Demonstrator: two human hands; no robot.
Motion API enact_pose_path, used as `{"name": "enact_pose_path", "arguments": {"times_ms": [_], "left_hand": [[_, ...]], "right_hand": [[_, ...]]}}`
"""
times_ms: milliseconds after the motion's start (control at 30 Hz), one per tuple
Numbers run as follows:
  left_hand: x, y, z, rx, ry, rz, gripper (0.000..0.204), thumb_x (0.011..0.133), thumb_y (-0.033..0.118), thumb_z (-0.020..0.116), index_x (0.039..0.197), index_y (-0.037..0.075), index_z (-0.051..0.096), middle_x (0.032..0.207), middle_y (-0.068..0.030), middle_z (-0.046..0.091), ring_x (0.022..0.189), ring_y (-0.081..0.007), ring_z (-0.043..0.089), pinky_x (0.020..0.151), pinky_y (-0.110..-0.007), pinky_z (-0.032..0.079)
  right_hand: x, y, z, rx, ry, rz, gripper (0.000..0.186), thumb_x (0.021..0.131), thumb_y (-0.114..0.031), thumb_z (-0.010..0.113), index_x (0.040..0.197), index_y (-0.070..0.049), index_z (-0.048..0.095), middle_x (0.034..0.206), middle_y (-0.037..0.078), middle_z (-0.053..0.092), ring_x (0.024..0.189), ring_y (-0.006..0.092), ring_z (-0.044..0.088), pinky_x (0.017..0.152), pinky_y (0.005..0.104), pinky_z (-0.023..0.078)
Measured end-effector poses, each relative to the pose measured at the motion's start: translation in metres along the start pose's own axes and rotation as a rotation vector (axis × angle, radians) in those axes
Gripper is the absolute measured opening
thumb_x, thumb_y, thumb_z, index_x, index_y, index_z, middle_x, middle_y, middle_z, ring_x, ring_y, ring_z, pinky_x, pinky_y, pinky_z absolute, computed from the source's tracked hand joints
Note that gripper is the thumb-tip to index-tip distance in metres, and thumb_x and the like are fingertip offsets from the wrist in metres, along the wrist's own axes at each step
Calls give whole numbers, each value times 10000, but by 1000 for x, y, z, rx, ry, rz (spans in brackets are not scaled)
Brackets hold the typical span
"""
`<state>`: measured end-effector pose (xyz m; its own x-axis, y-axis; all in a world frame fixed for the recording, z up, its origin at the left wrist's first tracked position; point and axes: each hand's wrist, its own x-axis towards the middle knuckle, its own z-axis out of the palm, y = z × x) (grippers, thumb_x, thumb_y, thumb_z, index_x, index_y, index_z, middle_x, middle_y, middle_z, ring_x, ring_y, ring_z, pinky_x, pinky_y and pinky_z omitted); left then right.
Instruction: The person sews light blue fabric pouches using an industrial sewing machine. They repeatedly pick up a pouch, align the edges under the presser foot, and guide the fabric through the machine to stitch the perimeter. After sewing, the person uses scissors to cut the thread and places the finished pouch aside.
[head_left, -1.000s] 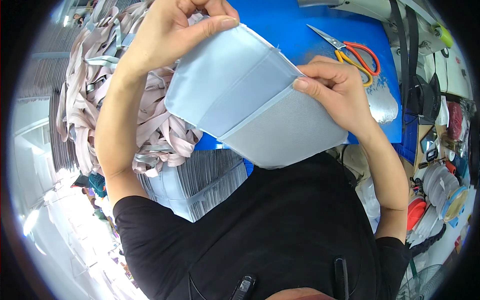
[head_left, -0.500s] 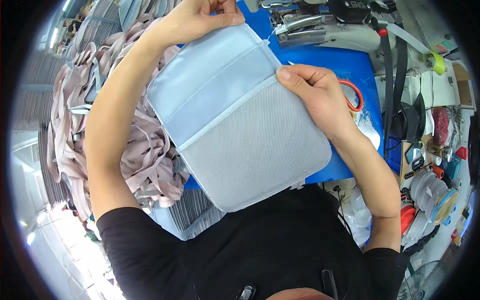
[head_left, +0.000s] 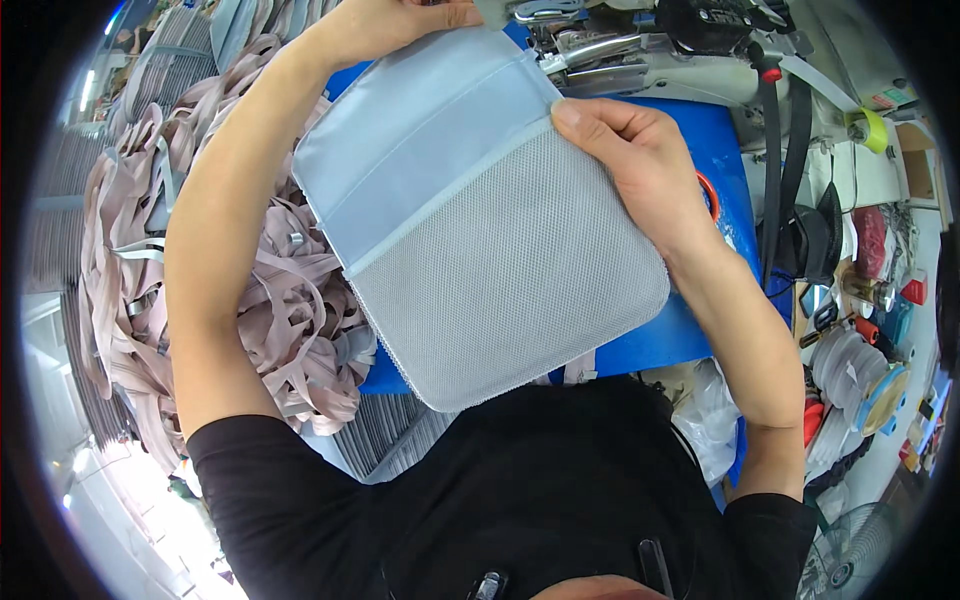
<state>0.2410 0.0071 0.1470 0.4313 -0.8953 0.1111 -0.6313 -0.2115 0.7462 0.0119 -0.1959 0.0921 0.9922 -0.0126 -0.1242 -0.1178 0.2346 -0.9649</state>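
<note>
A light blue-grey fabric panel (head_left: 500, 250) with rounded corners hangs tilted between my hands. Its upper part is smooth cloth crossed by a stitched line; grey mesh covers the lower part below a bound band. My left hand (head_left: 425, 18) pinches the far top edge, partly cut off by the picture's upper rim. On the right edge, where the band ends, my right hand (head_left: 635, 150) grips the panel with the thumb on top and the fingers behind. Part of a pair of scissors' red handle (head_left: 708, 195) shows behind my right wrist.
A blue work surface (head_left: 735, 150) lies beneath the panel. At the far right stands a sewing machine (head_left: 690, 75). Tangled pinkish straps (head_left: 300, 300) heap up on the left, beside stacked grey fabric pieces (head_left: 75, 150). White tape rolls (head_left: 850, 370) sit at the right.
The panel has shifted slightly up and away together with both hands. My right hand now covers more of the scissors' red handle.
</note>
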Motion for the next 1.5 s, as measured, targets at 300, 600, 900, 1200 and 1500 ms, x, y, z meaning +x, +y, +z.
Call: {"name": "enact_pose_path", "arguments": {"times_ms": [300, 600, 900, 1200, 1500], "left_hand": [[22, 15, -12, 650, -13, 129, 378, 921, 93, 669, 1292, 20, 670, 1227, -164, 700, 1128, -281, 647, 991, -384, 508], [34, 60, 17, 951, 254, 194, 383, 894, 75, 640, 1271, 25, 688, 1152, -205, 700, 1076, -347, 673, 923, -410, 543], [-103, 168, 102, 834, 63, -47, 733, 757, 282, 853, 1435, 192, 588, 1495, -160, 486, 1311, -357, 562, 1049, -432, 500], [-135, 182, 122, 1155, -52, -66, 780, 822, 59, 660, 1551, 278, 492, 857, -57, 464, 683, -208, 582, 593, -342, 532], [-105, 204, 96, 1182, -216, -67, 811, 822, 24, 680, 1553, 312, 481, 839, -60, 479, 580, -227, 599, 528, -350, 546]], "right_hand": [[4, -15, 9, 76, 135, 34, 387, 979, -304, 707, 1123, 53, 751, 956, 113, 759, 832, 149, 701, 752, 280, 546], [9, 3, 11, 262, 159, 56, 409, 968, -290, 718, 1129, 86, 726, 973, 125, 746, 855, 173, 698, 743, 289, 544], [10, 3, 12, 396, 122, 71, 392, 997, -229, 683, 1189, 112, 677, 1023, 154, 739, 897, 193, 704, 804, 326, 563], [-46, 29, -1, 117, -7, -180, 344, 1046, -196, 616, 1302, 31, 646, 1016, 91, 742, 906, 132, 692, 787, 274, 547], [-40, 29, -1, 179, -41, -226, 333, 1047, -144, 610, 1345, 3, 631, 1061, 95, 749, 927, 113, 694, 805, 247, 550]]}}
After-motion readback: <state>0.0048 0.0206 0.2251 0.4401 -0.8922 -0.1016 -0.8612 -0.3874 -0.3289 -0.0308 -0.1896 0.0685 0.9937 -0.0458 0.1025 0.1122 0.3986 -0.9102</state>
